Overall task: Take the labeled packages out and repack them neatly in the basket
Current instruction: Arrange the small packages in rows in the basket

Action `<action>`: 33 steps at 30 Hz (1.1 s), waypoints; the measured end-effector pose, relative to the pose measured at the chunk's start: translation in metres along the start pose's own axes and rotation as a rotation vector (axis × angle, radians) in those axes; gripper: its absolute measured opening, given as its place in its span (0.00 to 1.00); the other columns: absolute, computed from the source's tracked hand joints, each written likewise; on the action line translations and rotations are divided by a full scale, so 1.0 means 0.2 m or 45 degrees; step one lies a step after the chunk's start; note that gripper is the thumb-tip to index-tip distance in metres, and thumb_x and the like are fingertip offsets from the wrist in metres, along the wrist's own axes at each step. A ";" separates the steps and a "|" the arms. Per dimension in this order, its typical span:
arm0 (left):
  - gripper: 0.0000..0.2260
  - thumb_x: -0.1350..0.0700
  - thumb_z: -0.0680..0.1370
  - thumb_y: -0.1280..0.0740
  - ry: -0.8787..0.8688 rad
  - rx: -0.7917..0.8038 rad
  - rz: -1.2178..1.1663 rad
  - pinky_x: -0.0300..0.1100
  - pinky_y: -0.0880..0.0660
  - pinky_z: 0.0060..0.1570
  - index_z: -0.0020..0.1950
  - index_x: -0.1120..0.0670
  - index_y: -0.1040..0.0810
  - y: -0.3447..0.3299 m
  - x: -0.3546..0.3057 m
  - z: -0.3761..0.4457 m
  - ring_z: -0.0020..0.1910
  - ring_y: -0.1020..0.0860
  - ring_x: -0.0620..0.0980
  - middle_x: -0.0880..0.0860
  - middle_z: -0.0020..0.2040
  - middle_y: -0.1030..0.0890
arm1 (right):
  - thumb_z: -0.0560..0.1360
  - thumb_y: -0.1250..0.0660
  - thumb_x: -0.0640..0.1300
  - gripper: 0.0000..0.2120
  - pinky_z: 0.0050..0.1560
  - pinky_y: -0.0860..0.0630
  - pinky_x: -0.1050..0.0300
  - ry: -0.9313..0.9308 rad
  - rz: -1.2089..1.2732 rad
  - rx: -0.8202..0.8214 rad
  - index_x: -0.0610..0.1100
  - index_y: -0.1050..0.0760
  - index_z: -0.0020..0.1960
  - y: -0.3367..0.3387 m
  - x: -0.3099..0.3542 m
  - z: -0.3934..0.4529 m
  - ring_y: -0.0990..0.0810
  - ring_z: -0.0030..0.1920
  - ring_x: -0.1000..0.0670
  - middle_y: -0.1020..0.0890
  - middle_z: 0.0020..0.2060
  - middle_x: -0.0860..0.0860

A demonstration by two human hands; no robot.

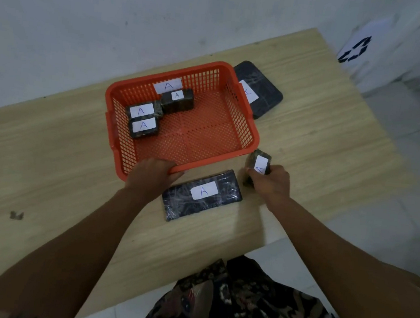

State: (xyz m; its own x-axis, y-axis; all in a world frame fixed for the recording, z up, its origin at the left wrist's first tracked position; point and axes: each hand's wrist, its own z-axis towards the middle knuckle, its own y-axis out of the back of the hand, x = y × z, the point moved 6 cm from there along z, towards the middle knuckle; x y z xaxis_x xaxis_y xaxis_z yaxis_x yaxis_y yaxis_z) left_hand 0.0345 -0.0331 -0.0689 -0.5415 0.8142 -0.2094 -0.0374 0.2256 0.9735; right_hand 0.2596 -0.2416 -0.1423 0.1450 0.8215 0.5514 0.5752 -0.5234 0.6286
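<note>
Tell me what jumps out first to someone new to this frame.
The orange basket mid-table, three small A-labeled packages clustered in its far-left corner. The left hand grips its near rim; the right hand holds a small labeled package just outside the near-right corner. A long flat A package lies on the table between the hands.

- I'm at a plain indoor work spot, more like a bare room set up for sorting or packing than a lived-in home.
- My table [309, 132] is light wood-look laminate, pushed against a blank, scuffed white wall [114, 21].
- The floor [394, 176] beside it is pale tile.
- A white bin or bag with a black recycling symbol [355, 49] stands in the corner.
- An orange plastic basket [248, 126] and wrapped packages [201, 195] hand-labelled "A" suggest a sorting job.
</note>
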 end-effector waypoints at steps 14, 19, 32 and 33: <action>0.13 0.47 0.77 0.34 0.057 0.056 -0.120 0.48 0.25 0.39 0.41 0.55 0.18 0.01 0.00 0.00 0.37 0.20 0.60 0.58 0.37 0.18 | 0.74 0.27 0.49 0.12 0.53 0.21 0.49 0.189 0.136 0.063 0.50 0.27 0.53 0.11 0.08 -0.15 0.19 0.52 0.46 0.20 0.48 0.52; 0.12 0.47 0.76 0.32 0.024 0.087 -0.200 0.43 0.28 0.34 0.38 0.53 0.19 0.02 -0.01 0.01 0.33 0.21 0.56 0.54 0.34 0.18 | 0.72 0.28 0.47 0.21 0.43 0.20 0.51 0.517 0.325 -0.305 0.51 0.31 0.61 0.28 0.28 -0.32 0.17 0.42 0.49 0.20 0.40 0.56; 0.16 0.41 0.75 0.34 0.183 0.016 -0.007 0.45 0.23 0.34 0.40 0.53 0.18 0.01 0.10 -0.06 0.34 0.19 0.57 0.55 0.36 0.17 | 0.73 0.25 0.45 0.17 0.53 0.23 0.57 0.557 0.400 0.261 0.53 0.28 0.56 -0.14 0.80 -0.24 0.22 0.49 0.57 0.22 0.49 0.57; 0.16 0.41 0.75 0.34 0.183 0.012 0.002 0.44 0.24 0.34 0.40 0.53 0.18 0.01 0.10 -0.05 0.35 0.19 0.57 0.55 0.36 0.17 | 0.72 0.25 0.45 0.15 0.55 0.21 0.52 0.501 0.412 0.326 0.53 0.28 0.53 -0.21 0.81 -0.20 0.20 0.51 0.53 0.21 0.50 0.56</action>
State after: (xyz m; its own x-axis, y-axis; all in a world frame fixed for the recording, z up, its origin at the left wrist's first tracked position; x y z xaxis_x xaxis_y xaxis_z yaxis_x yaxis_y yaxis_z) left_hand 0.0146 -0.0225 -0.0704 -0.6565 0.7296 -0.1916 -0.0285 0.2298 0.9728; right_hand 0.2266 -0.0960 -0.0582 0.0635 0.4568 0.8873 0.7351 -0.6228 0.2680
